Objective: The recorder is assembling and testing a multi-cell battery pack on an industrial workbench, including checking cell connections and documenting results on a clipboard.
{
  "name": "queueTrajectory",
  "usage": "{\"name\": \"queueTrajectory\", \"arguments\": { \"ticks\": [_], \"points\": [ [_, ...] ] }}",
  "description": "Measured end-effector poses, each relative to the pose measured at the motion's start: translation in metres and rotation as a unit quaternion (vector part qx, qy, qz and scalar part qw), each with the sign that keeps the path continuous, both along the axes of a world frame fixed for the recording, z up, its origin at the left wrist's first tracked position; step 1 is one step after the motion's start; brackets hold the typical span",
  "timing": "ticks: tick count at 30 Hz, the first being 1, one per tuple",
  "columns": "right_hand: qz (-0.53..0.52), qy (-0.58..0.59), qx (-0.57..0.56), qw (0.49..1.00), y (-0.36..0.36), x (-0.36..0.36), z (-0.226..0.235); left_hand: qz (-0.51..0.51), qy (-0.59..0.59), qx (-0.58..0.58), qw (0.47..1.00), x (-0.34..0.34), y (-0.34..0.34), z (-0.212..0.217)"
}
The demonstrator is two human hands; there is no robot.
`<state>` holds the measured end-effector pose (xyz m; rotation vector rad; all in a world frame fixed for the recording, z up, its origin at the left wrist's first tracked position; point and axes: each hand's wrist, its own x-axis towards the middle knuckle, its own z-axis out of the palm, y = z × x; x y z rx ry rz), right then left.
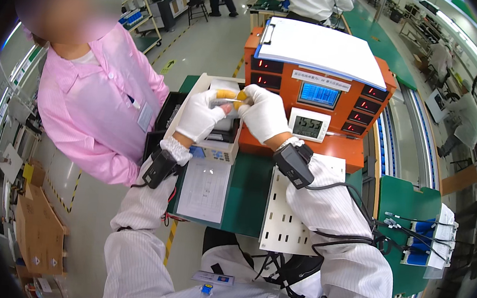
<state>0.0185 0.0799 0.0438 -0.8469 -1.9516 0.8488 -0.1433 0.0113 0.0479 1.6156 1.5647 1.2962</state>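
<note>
Both my hands wear white gloves with yellow fingertip covers. My left hand [200,114] and my right hand [263,113] meet above a white scale-like device [216,141] and pinch a thin small strip [230,100] between their fingertips. The strip is tiny and its detail is hard to make out. Black wrist units with cables sit on both forearms.
An orange instrument box [334,95] with small displays carries a clipboard with white paper [321,45]; a small white clock [308,124] stands before it. A white perforated plate [286,221] and a paper form [205,188] lie on the green bench. A person in pink [98,102] stands left.
</note>
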Motion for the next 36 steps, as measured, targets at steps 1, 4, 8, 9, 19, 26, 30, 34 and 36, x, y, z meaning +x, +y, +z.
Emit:
{"name": "queueTrajectory", "arguments": {
  "ticks": [1, 4, 8, 9, 19, 26, 30, 34, 36],
  "points": [
    [0.003, 0.001, 0.002, 1.0, 0.0, 0.0, -0.001, -0.002, 0.0, 0.005, 1.0, 0.0, 0.0, -0.001],
    [0.008, -0.01, 0.014, 1.0, 0.0, 0.004, -0.002, -0.007, -0.013, 0.009, 1.0, 0.002, 0.002, -0.002],
    [-0.035, -0.072, 0.195, 0.978, -0.004, -0.002, -0.003, -0.002, -0.021, 0.02, 1.0, -0.008, 0.002, -0.007],
    [-0.041, -0.101, 0.225, 0.968, -0.004, 0.0, -0.003, 0.005, -0.017, 0.009, 1.0, -0.006, 0.001, -0.003],
    [-0.015, -0.131, 0.381, 0.915, -0.004, 0.01, -0.002, -0.106, -0.066, 0.015, 0.992, -0.027, 0.016, -0.015],
    [0.125, -0.094, 0.44, 0.884, -0.062, 0.04, 0.018, -0.08, -0.294, -0.043, 0.952, -0.082, 0.067, -0.029],
    [0.133, -0.128, 0.401, 0.897, -0.09, 0.098, 0.027, 0.107, 0.008, 0.014, 0.994, -0.12, 0.118, -0.051],
    [0.12, -0.12, 0.331, 0.928, -0.105, 0.157, 0.04, 0.299, 0.22, -0.02, 0.928, -0.117, 0.092, -0.035],
    [0.098, -0.171, 0.329, 0.924, -0.106, 0.185, 0.043, 0.287, 0.228, 0.036, 0.93, -0.101, 0.068, -0.026]
  ]
}}
